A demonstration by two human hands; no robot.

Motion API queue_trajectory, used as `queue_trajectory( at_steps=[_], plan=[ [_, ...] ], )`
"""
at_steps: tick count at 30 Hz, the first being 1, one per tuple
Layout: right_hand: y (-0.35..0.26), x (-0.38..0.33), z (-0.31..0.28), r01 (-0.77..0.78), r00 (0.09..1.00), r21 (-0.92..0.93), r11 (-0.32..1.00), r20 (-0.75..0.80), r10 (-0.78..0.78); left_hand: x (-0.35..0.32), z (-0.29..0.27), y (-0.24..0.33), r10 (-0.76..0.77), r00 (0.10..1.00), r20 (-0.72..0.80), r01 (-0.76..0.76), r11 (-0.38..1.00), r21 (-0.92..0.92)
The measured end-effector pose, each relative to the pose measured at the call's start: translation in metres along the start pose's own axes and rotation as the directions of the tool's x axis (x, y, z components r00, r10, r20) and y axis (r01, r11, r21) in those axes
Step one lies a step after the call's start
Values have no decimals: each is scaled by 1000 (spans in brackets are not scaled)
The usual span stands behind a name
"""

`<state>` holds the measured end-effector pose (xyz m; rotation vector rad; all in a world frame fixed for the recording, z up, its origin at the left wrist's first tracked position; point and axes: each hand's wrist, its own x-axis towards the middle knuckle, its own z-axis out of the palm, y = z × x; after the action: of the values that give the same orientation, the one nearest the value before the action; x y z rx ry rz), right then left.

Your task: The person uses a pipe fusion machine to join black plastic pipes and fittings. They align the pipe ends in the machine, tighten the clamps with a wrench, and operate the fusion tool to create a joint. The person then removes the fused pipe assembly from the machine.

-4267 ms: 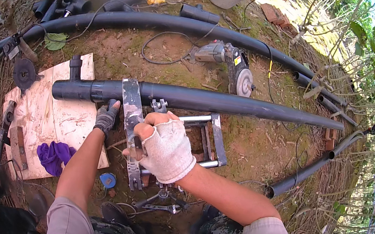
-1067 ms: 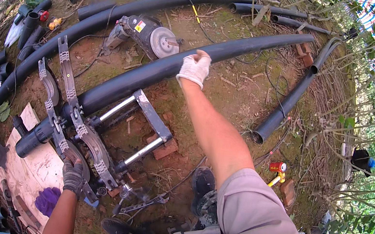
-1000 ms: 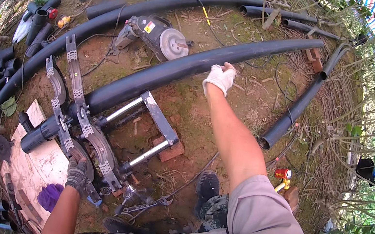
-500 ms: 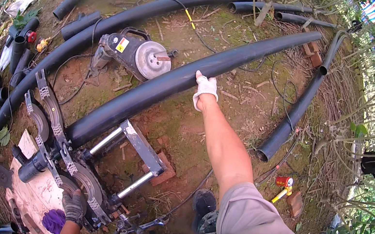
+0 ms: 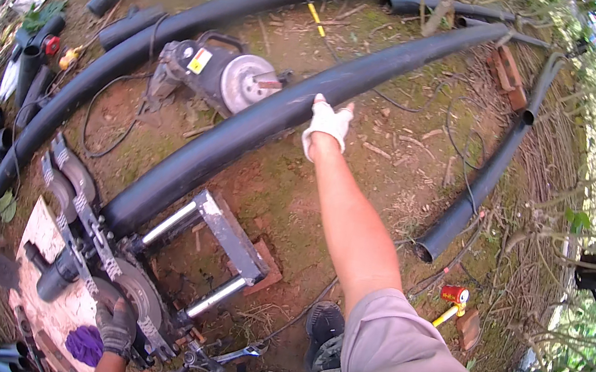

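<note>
A long black plastic pipe (image 5: 278,117) runs slantwise from a pipe-clamping machine to the upper right. My right hand (image 5: 327,127), in a pale glove, holds the pipe from its near side at mid-length; most fingers are hidden beneath it. The machine has hinged half-ring clamps, swung up, and a frame with two bright rods (image 5: 218,298). My left hand (image 5: 115,327), in a dark grey glove, is closed on a lower half-ring clamp (image 5: 137,293). Beside that clamp, a short black pipe fitting (image 5: 57,276) sits over a pale board (image 5: 46,228).
Beyond the pipe lies an electric tool with a round metal disc (image 5: 245,84). Another long black pipe (image 5: 103,85) curves behind it. Bricks (image 5: 508,77) lie below the held pipe's far end. A red can (image 5: 455,294), a spanner (image 5: 240,352) and a purple cloth (image 5: 86,344) are nearby.
The pipe's far end has shifted up and away from the bricks, with my right hand moving along with it. My left hand stays at the clamp. The view has shifted slightly.
</note>
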<state>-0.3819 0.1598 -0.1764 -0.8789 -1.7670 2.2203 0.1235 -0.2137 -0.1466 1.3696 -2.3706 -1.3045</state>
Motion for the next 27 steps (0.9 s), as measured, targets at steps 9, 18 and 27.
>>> queue_trajectory(
  at_steps=[9,18,27],
  plan=[
    [23,-15,-25,108,992,-304,947,94,-83,-13,-3,41,-48,998,-27,54,954,296],
    [21,-76,-61,395,918,-854,340,351,-183,-21,-5,67,-55,997,-46,68,930,360],
    [1,-149,-179,882,459,-472,20,866,201,-6,4,35,201,979,28,-187,844,503]
  ],
)
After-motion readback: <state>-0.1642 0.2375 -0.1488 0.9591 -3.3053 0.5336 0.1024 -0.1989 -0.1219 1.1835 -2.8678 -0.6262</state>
